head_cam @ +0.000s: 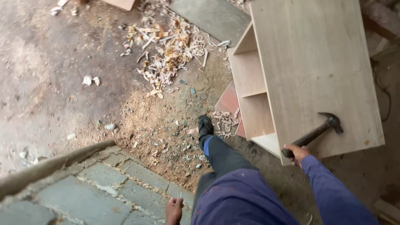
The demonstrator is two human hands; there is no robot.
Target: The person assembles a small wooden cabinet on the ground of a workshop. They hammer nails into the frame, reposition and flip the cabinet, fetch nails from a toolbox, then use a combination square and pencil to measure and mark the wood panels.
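The right hand (296, 153) is clamped on the handle of 1 hammer (316, 133), whose head lies over the near corner of 1 pale wooden cabinet (308, 62) with 3 open compartments. The left hand (174, 209) pinches 1 thin nail (181, 194) above the stone step (91, 187).

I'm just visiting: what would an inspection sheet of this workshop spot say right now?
Surface: dirt floor with sawdust; stone paving at lower left.
Job's things: hammer held over a pale wooden cabinet with open shelves on its left side; thin nail in the other hand.
Clutter: wood shavings, offcuts, small stones, paper scraps.
Grippers: right hand shut on the hammer handle; left hand pinching the nail.
Cables: dark cord beside the cabinet's right edge.
Surroundings: person's leg and black shoe stepping forward; grey slab at the top.
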